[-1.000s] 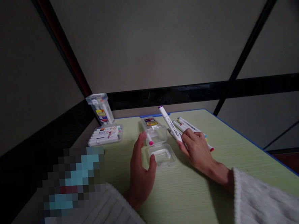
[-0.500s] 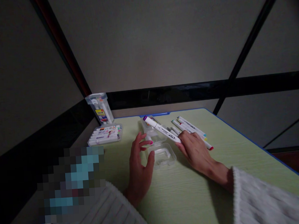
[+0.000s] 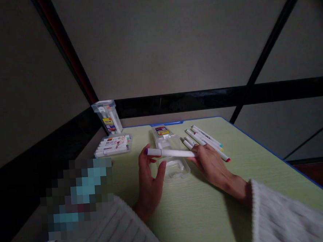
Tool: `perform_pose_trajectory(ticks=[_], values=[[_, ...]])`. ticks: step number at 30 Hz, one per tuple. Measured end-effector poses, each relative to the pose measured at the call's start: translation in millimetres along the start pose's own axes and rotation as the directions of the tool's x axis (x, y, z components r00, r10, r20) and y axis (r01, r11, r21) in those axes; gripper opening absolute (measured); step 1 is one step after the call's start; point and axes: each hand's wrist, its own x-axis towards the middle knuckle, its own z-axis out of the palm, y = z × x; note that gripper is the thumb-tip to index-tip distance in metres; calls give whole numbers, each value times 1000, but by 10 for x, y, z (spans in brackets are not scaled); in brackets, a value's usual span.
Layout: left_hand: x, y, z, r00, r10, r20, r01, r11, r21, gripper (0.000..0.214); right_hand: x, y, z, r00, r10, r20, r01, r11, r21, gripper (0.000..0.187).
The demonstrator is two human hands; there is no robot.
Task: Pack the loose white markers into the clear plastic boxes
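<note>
My right hand point(image 3: 212, 165) pinches one end of a white marker point(image 3: 170, 153) with a purple cap. The marker lies level across an open clear plastic case point(image 3: 167, 144), its purple end pointing left. My left hand point(image 3: 150, 176) stands on edge beside the case, fingers spread and curved, its fingertips at the marker's purple end. The case's hinged lid point(image 3: 178, 170) lies open between my hands, with at least one marker inside the case. Several loose white markers point(image 3: 206, 142) lie on the table behind my right hand.
A flat pack of markers point(image 3: 113, 146) and an upright clear marker case point(image 3: 108, 117) stand at the far left of the pale green table point(image 3: 199, 210). Dark metal bars and a grey wall rise behind the table's blue far edge.
My right hand has swung the purple-capped marker down from upright to level, its cap moving left over the case to my left fingertips. My left hand shifted slightly toward it.
</note>
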Motion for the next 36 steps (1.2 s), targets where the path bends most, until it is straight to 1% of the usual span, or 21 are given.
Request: perform_pose_trajectory(ticks=[3,6,9,11,15,17,19,21,22,24,25,27,29,30,31,32,33,36], values=[[14,-16,-1,1000,-28,-6,28,999,-33,41,-10,11,13,1000,10,-18,-10,1000,-1,29],[33,-27,1,999,-45,-1,45,996,-82,34,-26,29,28,999,44,-1,-44,999,3,26],[43,-11,4,998,-66,10,67,989,-133,27,-41,43,35,996,84,12,-85,996,17,19],[45,16,5,995,-91,35,95,985,-143,20,-46,46,31,994,106,8,-106,993,49,14],[41,78,5,981,-147,125,160,981,-106,12,-45,32,15,979,202,35,-205,963,174,6],[33,91,3,972,-166,168,180,981,-67,11,-35,22,16,959,281,31,-279,922,267,7],[20,87,0,963,-174,208,182,983,-16,10,-18,13,26,928,372,-11,-341,863,374,11],[7,74,-6,954,-170,249,165,985,41,8,7,5,39,882,467,-58,-379,778,502,14],[3,68,-10,949,-163,270,150,986,71,7,20,1,45,857,511,-66,-385,720,577,16],[2,59,-15,943,-146,300,116,987,115,7,45,-8,46,817,576,-27,-374,565,736,19],[3,58,-17,939,-148,309,113,985,128,8,56,-15,40,805,594,15,-355,461,813,20],[8,60,-18,934,-158,321,116,982,146,10,79,-35,16,793,597,123,-300,206,931,23],[11,66,-17,932,-165,322,120,981,154,12,100,-69,-16,791,565,233,-248,-53,967,25],[10,68,-17,932,-163,323,117,981,157,12,109,-91,-31,793,539,283,-238,-154,959,24],[10,70,-18,931,-160,329,112,981,160,12,117,-116,-42,792,524,313,-231,-217,948,21],[9,71,-19,926,-156,343,105,981,163,13,122,-143,-48,790,511,338,-237,-253,938,17],[7,72,-22,919,-151,364,96,981,167,14,125,-170,-50,791,494,361,-256,-268,929,15],[7,75,-36,887,-132,443,54,982,183,17,118,-237,-33,796,437,419,-338,-254,906,26]])
